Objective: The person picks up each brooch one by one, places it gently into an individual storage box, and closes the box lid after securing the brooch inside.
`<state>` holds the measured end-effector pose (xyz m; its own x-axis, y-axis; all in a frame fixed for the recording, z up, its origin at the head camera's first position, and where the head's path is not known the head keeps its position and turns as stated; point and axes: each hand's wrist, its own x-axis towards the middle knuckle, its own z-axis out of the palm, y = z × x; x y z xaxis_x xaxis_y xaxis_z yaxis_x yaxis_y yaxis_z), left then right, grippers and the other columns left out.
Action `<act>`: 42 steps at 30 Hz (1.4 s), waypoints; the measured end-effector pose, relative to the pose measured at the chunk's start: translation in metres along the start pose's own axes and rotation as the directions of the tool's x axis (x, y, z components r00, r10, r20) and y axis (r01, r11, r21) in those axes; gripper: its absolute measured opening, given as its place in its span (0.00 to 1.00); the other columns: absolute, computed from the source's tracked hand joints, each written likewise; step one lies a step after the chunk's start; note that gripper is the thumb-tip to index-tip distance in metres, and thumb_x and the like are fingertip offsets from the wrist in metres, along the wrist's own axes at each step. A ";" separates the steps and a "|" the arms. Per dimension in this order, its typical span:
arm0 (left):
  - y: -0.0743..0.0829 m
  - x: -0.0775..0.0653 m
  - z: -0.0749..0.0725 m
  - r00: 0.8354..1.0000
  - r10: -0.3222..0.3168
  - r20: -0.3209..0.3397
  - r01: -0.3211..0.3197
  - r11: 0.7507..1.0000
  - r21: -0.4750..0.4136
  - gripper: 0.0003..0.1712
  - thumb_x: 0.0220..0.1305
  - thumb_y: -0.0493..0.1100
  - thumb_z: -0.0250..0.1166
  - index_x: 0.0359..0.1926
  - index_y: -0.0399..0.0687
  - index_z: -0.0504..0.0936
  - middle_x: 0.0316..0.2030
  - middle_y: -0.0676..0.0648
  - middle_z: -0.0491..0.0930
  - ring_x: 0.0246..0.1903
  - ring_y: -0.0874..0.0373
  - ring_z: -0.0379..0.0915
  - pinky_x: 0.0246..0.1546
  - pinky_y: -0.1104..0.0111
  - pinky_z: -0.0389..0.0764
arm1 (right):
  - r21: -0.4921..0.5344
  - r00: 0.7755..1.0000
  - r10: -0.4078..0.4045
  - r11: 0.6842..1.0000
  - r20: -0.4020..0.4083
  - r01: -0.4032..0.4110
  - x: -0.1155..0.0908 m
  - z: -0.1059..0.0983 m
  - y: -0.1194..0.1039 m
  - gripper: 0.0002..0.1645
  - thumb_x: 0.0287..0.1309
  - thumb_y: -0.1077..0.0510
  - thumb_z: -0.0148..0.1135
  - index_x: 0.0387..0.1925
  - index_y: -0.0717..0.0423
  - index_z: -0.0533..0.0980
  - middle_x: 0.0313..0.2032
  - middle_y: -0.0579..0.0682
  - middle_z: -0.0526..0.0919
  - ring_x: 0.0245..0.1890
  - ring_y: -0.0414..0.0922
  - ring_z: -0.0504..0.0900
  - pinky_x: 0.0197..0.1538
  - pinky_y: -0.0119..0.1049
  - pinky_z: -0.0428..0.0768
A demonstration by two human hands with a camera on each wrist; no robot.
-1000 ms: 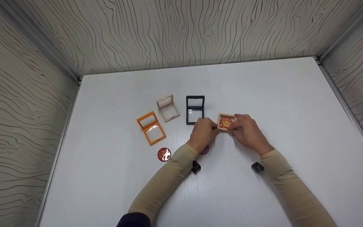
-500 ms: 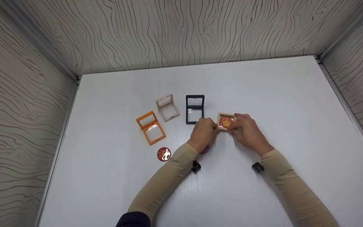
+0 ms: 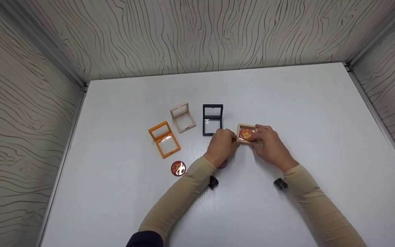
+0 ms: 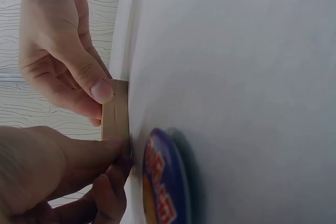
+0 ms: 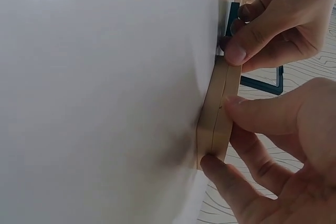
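Note:
A small square tan display frame lies closed on the table, and a round red badge with a yellow figure shows through its window. My left hand pinches the frame's left side. My right hand grips the right side, its thumb on the front edge. In the right wrist view, the two halves of the tan frame meet along a thin seam. Partly hidden under my left wrist is another round badge; the left wrist view shows this badge close up, with lettering.
Three frames stand open on the table: a black frame just behind my left hand, a beige frame and an orange frame farther left. A loose red badge lies beside my left forearm. Patterned walls enclose the table.

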<state>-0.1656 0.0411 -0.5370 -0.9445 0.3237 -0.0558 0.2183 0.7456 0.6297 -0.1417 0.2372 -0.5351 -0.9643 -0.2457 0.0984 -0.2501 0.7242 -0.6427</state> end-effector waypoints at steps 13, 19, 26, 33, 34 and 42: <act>-0.009 -0.020 -0.016 1.000 -0.010 -0.002 0.010 1.000 0.017 0.15 0.68 0.44 0.75 0.53 0.44 0.90 0.40 0.51 0.89 0.40 0.61 0.83 0.40 0.67 0.84 | 0.048 0.991 -0.042 0.998 -0.129 0.048 0.005 0.003 -0.007 0.10 0.61 0.65 0.77 0.44 0.62 0.87 0.43 0.57 0.87 0.46 0.57 0.82 0.54 0.54 0.78; -0.020 -0.045 -0.036 1.000 -0.005 -0.013 0.004 0.998 -0.069 0.16 0.71 0.41 0.71 0.57 0.42 0.88 0.45 0.49 0.91 0.43 0.58 0.86 0.43 0.62 0.85 | 0.058 0.988 -0.037 0.997 -0.151 0.046 -0.002 0.009 -0.026 0.10 0.65 0.64 0.73 0.47 0.59 0.86 0.39 0.51 0.86 0.39 0.46 0.80 0.43 0.39 0.77; -0.033 -0.066 -0.055 0.997 -0.070 0.014 0.071 0.995 -0.073 0.20 0.69 0.44 0.74 0.59 0.42 0.87 0.48 0.47 0.90 0.42 0.58 0.84 0.43 0.62 0.85 | 0.107 1.000 0.001 0.994 -0.003 -0.001 -0.007 0.016 -0.046 0.06 0.70 0.62 0.70 0.46 0.56 0.85 0.40 0.48 0.89 0.37 0.41 0.84 0.43 0.35 0.83; -0.040 -0.078 -0.050 0.996 -0.087 0.005 0.087 0.996 0.005 0.24 0.65 0.49 0.78 0.58 0.44 0.88 0.46 0.48 0.89 0.41 0.58 0.80 0.43 0.62 0.83 | 0.120 0.986 0.023 0.992 0.168 -0.043 -0.007 0.031 -0.055 0.11 0.70 0.57 0.71 0.49 0.59 0.86 0.40 0.48 0.89 0.39 0.42 0.86 0.46 0.43 0.86; -0.041 -0.080 -0.049 0.997 -0.081 0.003 0.081 0.997 0.020 0.25 0.63 0.49 0.79 0.58 0.44 0.88 0.45 0.48 0.88 0.40 0.58 0.79 0.42 0.63 0.82 | 0.114 0.983 0.023 0.993 0.183 -0.044 -0.007 0.034 -0.055 0.12 0.70 0.57 0.71 0.49 0.59 0.86 0.39 0.48 0.88 0.39 0.42 0.86 0.46 0.43 0.86; -0.044 -0.084 -0.042 0.999 -0.024 0.027 0.022 0.995 0.100 0.30 0.54 0.54 0.85 0.54 0.45 0.89 0.39 0.51 0.82 0.38 0.59 0.74 0.37 0.64 0.77 | 0.054 0.953 0.063 0.995 0.295 -0.083 -0.007 0.045 -0.058 0.18 0.63 0.56 0.77 0.51 0.61 0.85 0.39 0.50 0.84 0.38 0.43 0.82 0.43 0.40 0.81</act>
<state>-0.1059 -0.0432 -0.5276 -0.9427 0.3208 -0.0917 0.2214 0.8070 0.5475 -0.1166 0.1681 -0.5323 -0.9097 -0.3786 -0.1709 -0.1643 0.7059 -0.6890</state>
